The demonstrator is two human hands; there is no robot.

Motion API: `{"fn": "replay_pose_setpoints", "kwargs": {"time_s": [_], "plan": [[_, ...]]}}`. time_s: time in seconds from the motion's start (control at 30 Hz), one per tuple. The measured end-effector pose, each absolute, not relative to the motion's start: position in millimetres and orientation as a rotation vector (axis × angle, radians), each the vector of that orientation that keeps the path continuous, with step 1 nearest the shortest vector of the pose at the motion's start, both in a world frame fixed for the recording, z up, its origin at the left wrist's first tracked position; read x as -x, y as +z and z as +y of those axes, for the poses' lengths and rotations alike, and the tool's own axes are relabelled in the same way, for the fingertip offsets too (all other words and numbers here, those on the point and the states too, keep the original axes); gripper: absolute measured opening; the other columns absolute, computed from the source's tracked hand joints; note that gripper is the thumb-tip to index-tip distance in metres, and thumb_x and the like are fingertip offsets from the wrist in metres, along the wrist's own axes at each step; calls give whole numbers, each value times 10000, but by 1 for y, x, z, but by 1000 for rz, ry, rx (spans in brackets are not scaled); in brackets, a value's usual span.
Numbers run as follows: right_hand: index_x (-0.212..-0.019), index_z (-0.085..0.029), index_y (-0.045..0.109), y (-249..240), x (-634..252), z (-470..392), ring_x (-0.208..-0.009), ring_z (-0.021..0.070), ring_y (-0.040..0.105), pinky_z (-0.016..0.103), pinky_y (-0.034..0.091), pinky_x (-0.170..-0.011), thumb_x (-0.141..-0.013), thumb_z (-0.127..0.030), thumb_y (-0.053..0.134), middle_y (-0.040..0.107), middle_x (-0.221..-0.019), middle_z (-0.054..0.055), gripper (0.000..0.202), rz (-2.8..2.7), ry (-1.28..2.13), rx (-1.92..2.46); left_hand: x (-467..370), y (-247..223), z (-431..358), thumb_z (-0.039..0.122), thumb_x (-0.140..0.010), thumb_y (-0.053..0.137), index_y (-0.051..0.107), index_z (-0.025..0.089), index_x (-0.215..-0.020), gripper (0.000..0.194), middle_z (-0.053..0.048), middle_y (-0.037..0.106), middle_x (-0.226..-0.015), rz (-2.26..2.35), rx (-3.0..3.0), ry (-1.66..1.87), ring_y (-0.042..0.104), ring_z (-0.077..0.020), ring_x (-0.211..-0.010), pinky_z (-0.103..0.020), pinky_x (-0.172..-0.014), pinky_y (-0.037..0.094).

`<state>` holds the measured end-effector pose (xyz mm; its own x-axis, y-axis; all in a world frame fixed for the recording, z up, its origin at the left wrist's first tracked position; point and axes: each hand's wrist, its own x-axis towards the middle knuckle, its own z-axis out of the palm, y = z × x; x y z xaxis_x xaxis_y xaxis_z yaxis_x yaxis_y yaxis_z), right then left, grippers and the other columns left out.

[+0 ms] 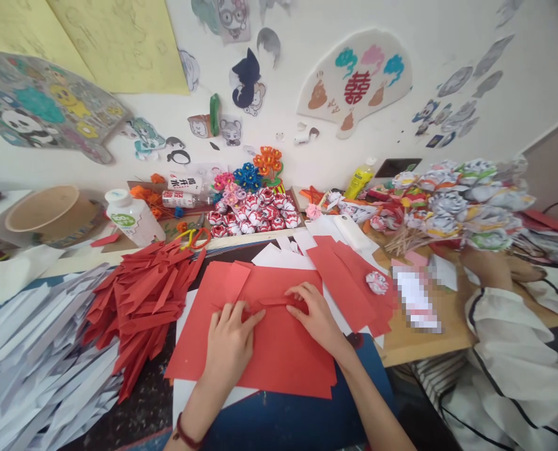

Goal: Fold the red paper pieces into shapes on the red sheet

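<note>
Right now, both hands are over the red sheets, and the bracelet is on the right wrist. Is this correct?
Not quite. The head view shows the bracelet on the left wrist, not the right. The left hand and the right hand are indeed over the red sheets.

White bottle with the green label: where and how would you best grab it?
Probably around the upper body of the white bottle, just below its cap, coming from above: it is tall, and the red paper strips lie close to its base on the near side.
</note>
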<state>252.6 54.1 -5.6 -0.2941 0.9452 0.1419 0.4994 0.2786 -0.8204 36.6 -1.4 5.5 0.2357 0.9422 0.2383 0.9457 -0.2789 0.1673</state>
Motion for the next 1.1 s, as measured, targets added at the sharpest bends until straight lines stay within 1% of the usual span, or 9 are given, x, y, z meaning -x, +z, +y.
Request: {"fn": "replay_pose_setpoints", "kwargs": {"time_s": [0.07, 0.17, 0.27, 0.4, 0.6, 0.77, 0.93, 1.1], "plan": [[-1030, -242, 603, -5, -254, 54, -930, 201, 555, 356, 470, -842, -846, -114, 582, 563, -1002, 40, 225, -1919, 907, 1285, -37, 7, 1, 140, -886, 470, 678, 317, -1119, 360, -71, 634, -1041, -1942, 2452, -526, 517, -237, -924, -372, -734, 337], [-1032, -243, 615, -4, -255, 55, -918, 204, 563, 358, 477, -831, -851, -139, 594, 571, -1004, 44, 209, -1916, 908, 1285, -39, 8, 6, 256, -934, 464, 684, 259, -987, 227, -62, 653, -999, -2072, 2403, -646, 521, -231, -910, -371, -750, 340], [-1012, -246, 623, -4, -255, 55, -931, 202, 564, 354, 471, -846, -853, -133, 598, 572, -1003, 40, 197, -1917, 909, 1278, -42, 9, 12, 316, -936, 479, 661, 245, -870, 206, -40, 653, -953, -2194, 2388, -682, 515, -229, -883, -370, -747, 335], [-992, -247, 636, -5, -255, 55, -962, 199, 562, 349, 461, -872, -849, -117, 608, 567, -1003, 32, 196, -1919, 909, 1273, -42, 9, 19, 309, -929, 493, 649, 241, -826, 199, -30, 638, -911, -2274, 2405, -658, 511, -231, -871, -366, -737, 327], [-989, -247, 643, -5, -256, 56, -968, 202, 559, 347, 461, -867, -844, -112, 614, 568, -1001, 33, 200, -1917, 910, 1282, -42, 6, 21, 321, -904, 546, 647, 243, -856, 136, -28, 630, -922, -2274, 2419, -640, 513, -232, -878, -357, -728, 324], [-987, -245, 646, -3, -256, 56, -962, 192, 559, 332, 459, -862, -846, -96, 602, 568, -997, 29, 210, -1912, 926, 1276, -43, 9, 22, 295, -935, 484, 632, 235, -855, 179, -33, 628, -927, -2254, 2461, -585, 504, -233, -895, -364, -742, 320], [-991, -236, 645, -3, -257, 57, -965, 191, 557, 328, 455, -861, -846, -93, 605, 570, -997, 30, 207, -1914, 943, 1269, -46, 17, 26, 281, -955, 431, 624, 215, -835, 236, -43, 631, -927, -2231, 2475, -420, 504, -240, -902, -376, -750, 317], [-999, -234, 644, -4, -257, 57, -984, 195, 554, 334, 450, -871, -847, -89, 603, 566, -1010, 34, 214, -1925, 964, 1251, -50, 25, 30, 259, -952, 430, 638, 196, -833, 248, -68, 638, -923, -2159, 2467, -210, 516, -255, -917, -382, -757, 318]]}}
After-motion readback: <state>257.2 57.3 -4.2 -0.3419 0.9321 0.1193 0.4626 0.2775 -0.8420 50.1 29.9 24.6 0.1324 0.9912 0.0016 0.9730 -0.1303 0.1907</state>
